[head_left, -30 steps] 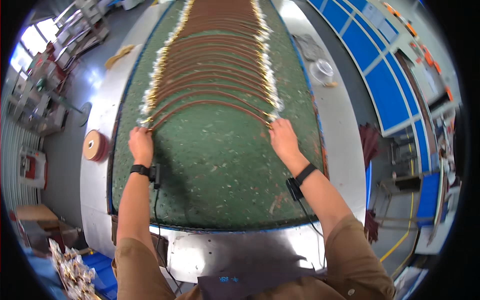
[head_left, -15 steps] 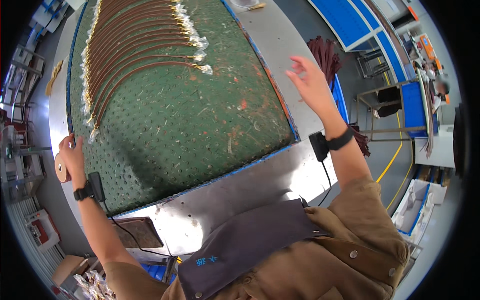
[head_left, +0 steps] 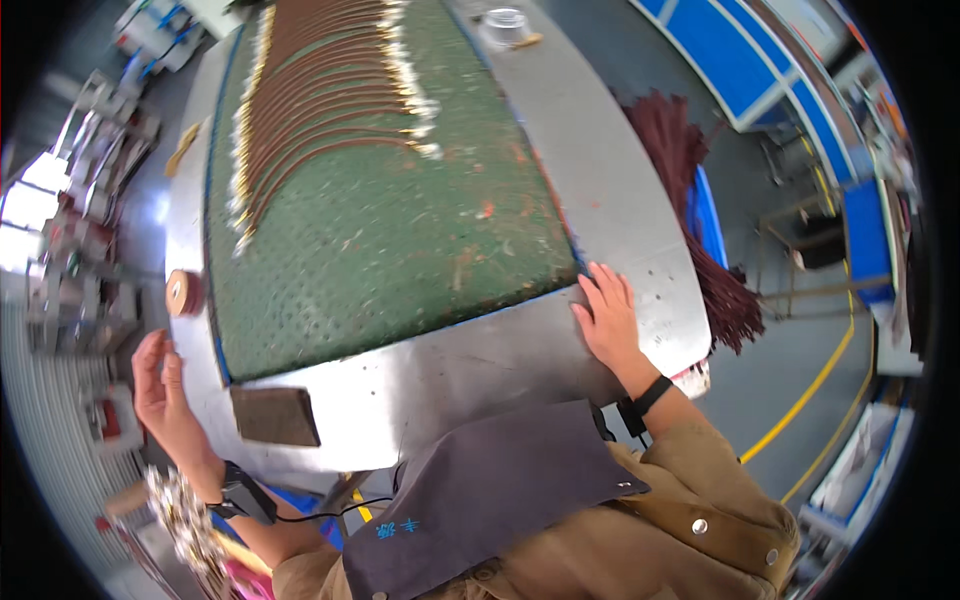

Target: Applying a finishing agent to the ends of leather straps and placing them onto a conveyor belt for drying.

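Off the left edge of the metal table, my left hand [head_left: 168,405] hangs in the air with fingers loosely bent, thumb apart and nothing visible in it. Just beyond it a brown roll [head_left: 183,293], like a tape reel, sits on the metal border. My right hand [head_left: 610,318] lies with fingers stretched near the front right corner of the green studded mat [head_left: 420,250], on the metal table [head_left: 480,360]; it holds nothing. Farther up the mat, several long brown straps [head_left: 330,110] lie side by side in curves, their gold-coloured ends wrapped in clear plastic.
A dark brown flat block [head_left: 276,416] lies at the table's front left. A clear round container [head_left: 505,27] stands at the far right. Dark red straps [head_left: 690,200] hang beside a blue bin [head_left: 710,220] on the right. Plastic-wrapped pieces [head_left: 190,520] are at lower left.
My left hand has left the roll and moved nearer to me, off the table. My right hand has come down and nearer to the mat's front corner. The whole view has shifted.
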Demonstrator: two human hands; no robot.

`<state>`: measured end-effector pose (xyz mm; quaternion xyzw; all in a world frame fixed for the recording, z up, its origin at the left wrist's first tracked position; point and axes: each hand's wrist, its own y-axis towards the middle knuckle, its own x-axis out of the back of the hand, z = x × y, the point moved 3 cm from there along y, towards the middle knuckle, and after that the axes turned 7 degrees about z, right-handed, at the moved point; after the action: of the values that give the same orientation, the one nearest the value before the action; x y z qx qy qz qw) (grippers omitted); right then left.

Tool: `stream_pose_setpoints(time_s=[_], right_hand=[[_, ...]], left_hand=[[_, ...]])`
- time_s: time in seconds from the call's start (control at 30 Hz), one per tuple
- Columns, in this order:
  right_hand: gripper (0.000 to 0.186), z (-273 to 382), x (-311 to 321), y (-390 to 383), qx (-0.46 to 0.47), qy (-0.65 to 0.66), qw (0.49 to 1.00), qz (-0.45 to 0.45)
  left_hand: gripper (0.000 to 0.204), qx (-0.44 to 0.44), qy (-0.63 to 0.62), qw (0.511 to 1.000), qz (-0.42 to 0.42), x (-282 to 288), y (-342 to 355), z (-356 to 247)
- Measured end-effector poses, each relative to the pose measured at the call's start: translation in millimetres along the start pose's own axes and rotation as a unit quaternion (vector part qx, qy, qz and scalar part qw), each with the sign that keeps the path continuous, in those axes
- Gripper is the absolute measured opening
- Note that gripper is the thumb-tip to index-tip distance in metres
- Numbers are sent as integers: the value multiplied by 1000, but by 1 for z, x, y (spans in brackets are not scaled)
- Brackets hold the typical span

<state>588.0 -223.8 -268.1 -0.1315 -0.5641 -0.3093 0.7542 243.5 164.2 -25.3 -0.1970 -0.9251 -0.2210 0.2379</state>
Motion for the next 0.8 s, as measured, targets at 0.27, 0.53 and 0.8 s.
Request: stream_pose_setpoints(time_s=[0.27,0.53,0.8], right_hand=[[50,-7,-2,-14,44,0,997,56],[52,-1,-8,-21,144,-30,981,125],[54,-6,-14,-24,145,-70,979,127]], left_hand=[[28,127,-55,981,137,-62,-171,59],[57,38,185,979,82,-110,-232,124],[49,45,235,971,-7,-118,-234,141]])
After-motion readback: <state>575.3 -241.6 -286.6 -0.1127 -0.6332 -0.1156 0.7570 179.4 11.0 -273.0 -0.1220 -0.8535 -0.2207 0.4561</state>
